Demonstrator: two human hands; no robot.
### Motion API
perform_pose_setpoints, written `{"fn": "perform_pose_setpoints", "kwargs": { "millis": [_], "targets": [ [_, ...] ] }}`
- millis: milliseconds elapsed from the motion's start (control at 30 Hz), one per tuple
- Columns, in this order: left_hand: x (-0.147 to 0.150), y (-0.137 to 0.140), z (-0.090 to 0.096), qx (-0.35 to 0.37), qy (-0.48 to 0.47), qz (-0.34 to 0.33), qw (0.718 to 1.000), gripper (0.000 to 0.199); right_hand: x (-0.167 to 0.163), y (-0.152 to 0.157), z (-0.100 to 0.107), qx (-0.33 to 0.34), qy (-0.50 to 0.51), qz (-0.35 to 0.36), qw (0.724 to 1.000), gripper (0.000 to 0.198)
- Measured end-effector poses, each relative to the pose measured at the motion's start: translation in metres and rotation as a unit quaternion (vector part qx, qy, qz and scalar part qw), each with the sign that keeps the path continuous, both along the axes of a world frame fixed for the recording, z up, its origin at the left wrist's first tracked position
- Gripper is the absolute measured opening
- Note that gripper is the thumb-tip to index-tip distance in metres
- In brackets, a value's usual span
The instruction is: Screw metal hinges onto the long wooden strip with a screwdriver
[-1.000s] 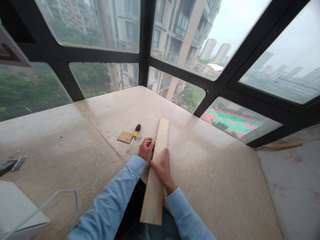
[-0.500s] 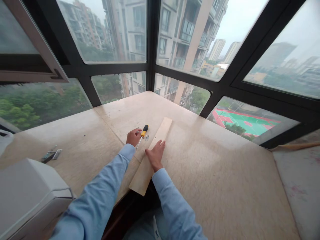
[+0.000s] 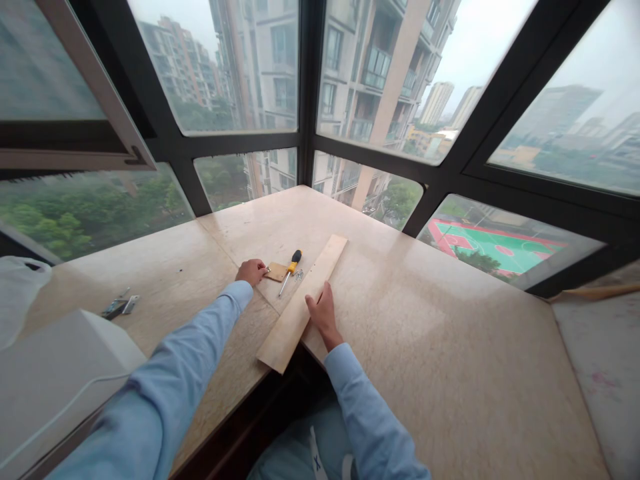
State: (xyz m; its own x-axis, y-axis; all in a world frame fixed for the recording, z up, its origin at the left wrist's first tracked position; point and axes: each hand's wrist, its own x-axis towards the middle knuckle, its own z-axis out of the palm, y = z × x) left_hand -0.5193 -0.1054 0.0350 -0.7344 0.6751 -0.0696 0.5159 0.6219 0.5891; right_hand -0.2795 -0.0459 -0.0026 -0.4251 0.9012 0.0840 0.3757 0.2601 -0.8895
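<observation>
A long pale wooden board (image 3: 290,327) lies at a slant on the countertop, its near end jutting past the front edge. My right hand (image 3: 323,310) is at the board's right edge, thumb on top and fingers along the side. To the left, my left hand (image 3: 251,272) pinches a small metal piece (image 3: 269,269), too small to name. Just beyond its fingertips is a little wooden block (image 3: 277,271). A screwdriver (image 3: 292,267) with a yellow and black handle rests across the block's right side, near several screws (image 3: 299,275).
Dark metal hardware (image 3: 120,306) lies on the countertop (image 3: 440,333) at the left. A white box (image 3: 75,360) with a cable and a plastic bag (image 3: 23,293) stand at the near left. Windows border the far sides.
My left hand has shifted left, away from the screwdriver, uncovering the little wooden block. My right hand has slid back toward the board's right edge. The head view has shifted slightly.
</observation>
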Motion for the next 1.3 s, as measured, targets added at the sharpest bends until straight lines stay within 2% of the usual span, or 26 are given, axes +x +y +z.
{"fn": "perform_pose_setpoints", "kwargs": {
  "millis": [233,333,467,600,700,867,967,1067,1133,1200,1300],
  "targets": [
    [0.001,-0.003,-0.002,-0.058,0.090,-0.027,0.994,0.020,0.070,-0.014,-0.019,0.067,0.038,-0.011,0.997,0.061],
    [0.002,-0.003,-0.004,-0.067,0.119,-0.039,0.990,0.024,0.095,-0.025,-0.012,0.103,0.073,-0.032,0.991,0.050],
    [0.008,-0.002,-0.001,-0.090,0.131,-0.033,0.987,0.026,0.123,-0.037,0.007,0.048,0.113,-0.063,0.990,0.032],
    [0.016,-0.003,0.008,-0.147,0.130,0.004,0.981,0.021,0.148,-0.041,0.021,0.033,0.095,-0.081,0.992,0.050],
    [0.022,-0.004,0.017,-0.171,0.141,0.008,0.975,0.018,0.172,-0.037,0.024,0.040,0.065,-0.067,0.995,0.053],
    [0.045,0.010,0.036,-0.130,0.157,-0.012,0.979,0.021,0.226,-0.031,0.023,0.019,0.025,-0.025,0.999,0.050],
    [0.079,0.032,0.049,-0.076,0.149,-0.070,0.983,0.022,0.262,-0.032,0.017,0.011,0.025,-0.044,0.999,0.046],
    [0.135,0.057,0.060,0.023,0.144,-0.128,0.981,0.021,0.302,-0.036,0.009,0.013,0.037,-0.096,0.995,0.041],
    [0.184,0.070,0.063,0.103,0.109,-0.189,0.970,0.019,0.329,-0.041,0.003,0.028,0.044,-0.139,0.989,0.037],
    [0.240,0.078,0.062,0.170,0.053,-0.239,0.955,0.015,0.357,-0.048,-0.001,0.073,0.030,-0.190,0.979,0.033],
    [0.325,0.082,0.047,0.211,-0.036,-0.272,0.938,0.003,0.395,-0.060,-0.005,0.133,0.000,-0.280,0.951,0.034]
  ]
}}
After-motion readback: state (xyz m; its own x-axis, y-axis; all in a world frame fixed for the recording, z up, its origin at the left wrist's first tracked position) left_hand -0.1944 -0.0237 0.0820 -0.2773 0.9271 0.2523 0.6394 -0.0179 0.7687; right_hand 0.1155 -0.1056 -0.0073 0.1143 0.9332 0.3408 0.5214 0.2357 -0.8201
